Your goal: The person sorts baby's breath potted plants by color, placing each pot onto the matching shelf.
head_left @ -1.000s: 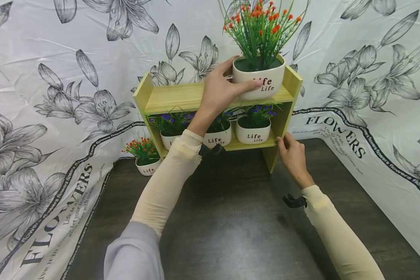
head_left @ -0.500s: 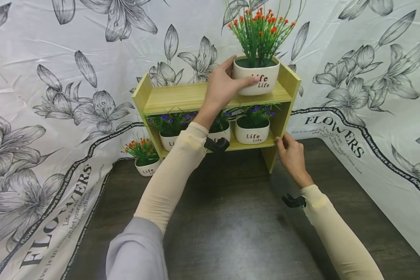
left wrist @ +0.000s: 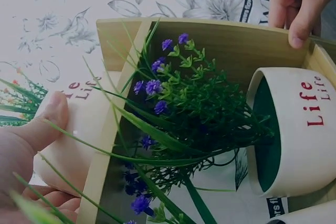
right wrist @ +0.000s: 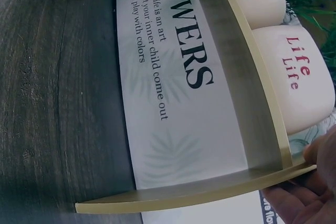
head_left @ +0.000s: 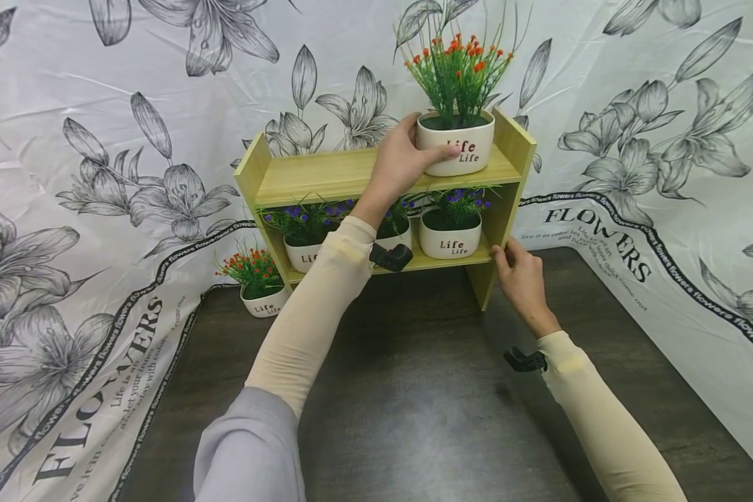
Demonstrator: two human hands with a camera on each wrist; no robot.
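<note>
My left hand [head_left: 403, 159] grips a white "Life" flowerpot [head_left: 475, 139] with orange artificial flowers, thumb across its front. The pot is upright at the right end of the top board of a light wooden shelf [head_left: 316, 174], close to the board's front edge; whether its base bears fully on the board I cannot tell. In the left wrist view, the thumb [left wrist: 50, 116] lies along that pot's wall. My right hand [head_left: 523, 282] pinches the front edge of the shelf's right side panel, thumb inside and fingers outside, as the right wrist view shows.
Below, the middle board carries three white pots with purple flowers: a right one [head_left: 450, 240], a partly hidden middle one [head_left: 404, 233] and a left one [head_left: 298, 254]. Another orange-flowered pot [head_left: 263, 305] stands on the dark table [head_left: 408, 404], left of the shelf. Flower-printed cloth hangs behind.
The pot in my left hand has moved back and slightly left over the top board, its flowers now lower in view. My right hand keeps its hold on the side panel.
</note>
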